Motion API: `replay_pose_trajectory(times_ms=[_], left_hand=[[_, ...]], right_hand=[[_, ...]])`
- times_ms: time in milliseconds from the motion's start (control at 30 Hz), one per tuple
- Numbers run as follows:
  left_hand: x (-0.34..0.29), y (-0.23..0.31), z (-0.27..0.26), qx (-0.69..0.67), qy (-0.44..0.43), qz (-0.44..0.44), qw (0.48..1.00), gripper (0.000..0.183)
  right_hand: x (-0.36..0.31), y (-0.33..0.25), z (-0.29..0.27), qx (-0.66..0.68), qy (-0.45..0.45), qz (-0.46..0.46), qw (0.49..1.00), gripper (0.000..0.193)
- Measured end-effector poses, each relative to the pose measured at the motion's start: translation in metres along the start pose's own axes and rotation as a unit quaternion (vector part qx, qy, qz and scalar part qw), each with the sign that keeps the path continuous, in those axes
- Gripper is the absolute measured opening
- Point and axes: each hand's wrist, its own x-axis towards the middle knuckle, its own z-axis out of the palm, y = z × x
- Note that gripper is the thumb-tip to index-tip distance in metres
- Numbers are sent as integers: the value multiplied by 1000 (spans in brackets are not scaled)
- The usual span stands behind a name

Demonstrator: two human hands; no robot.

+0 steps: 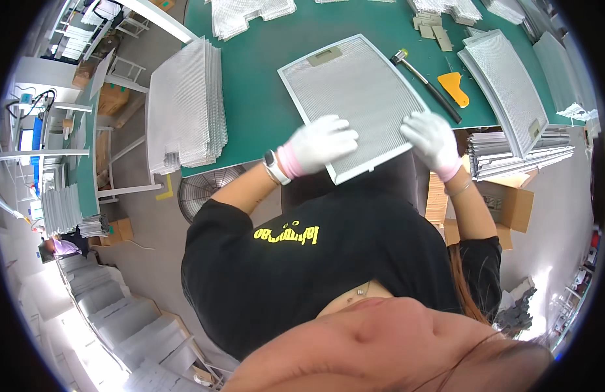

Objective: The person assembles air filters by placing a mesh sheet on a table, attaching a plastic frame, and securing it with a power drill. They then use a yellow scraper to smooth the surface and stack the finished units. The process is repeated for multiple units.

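A flat metal filter [354, 104] lies on the green table [263, 111], its near edge hanging a bit over the table's side. It is a grey mesh sheet in a shiny silver frame, with a small tab near the far edge. The left hand [322, 142] in a white glove lies flat on the near left part, fingers stretched out and close together. The right hand [433, 138], also gloved, presses on the near right corner, fingers bent down; I cannot tell if they grip the edge. A mallet [425, 83] and an orange scraper [455, 88] lie just beside the filter. Stacks of mesh sheets [185, 108] sit on the left. The room's far parts are bent and blurry.
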Motion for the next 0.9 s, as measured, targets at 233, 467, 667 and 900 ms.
replay_pose_trajectory(times_ms=[233, 467, 667, 900], left_hand=[[33, -15, -105, -262, 331, -277, 863, 13], [24, -29, -84, -252, 467, -250, 810, 9], [29, -9, -72, -94, 274, -155, 944, 19], [-3, 15, -24, -243, 140, -62, 958, 30]], right_hand=[[113, 33, -87, 77, 301, 150, 939, 39], [124, 49, -53, 294, 225, 215, 904, 15], [66, 64, -39, 299, 183, 187, 918, 33], [27, 39, -26, 538, 143, -67, 828, 53]])
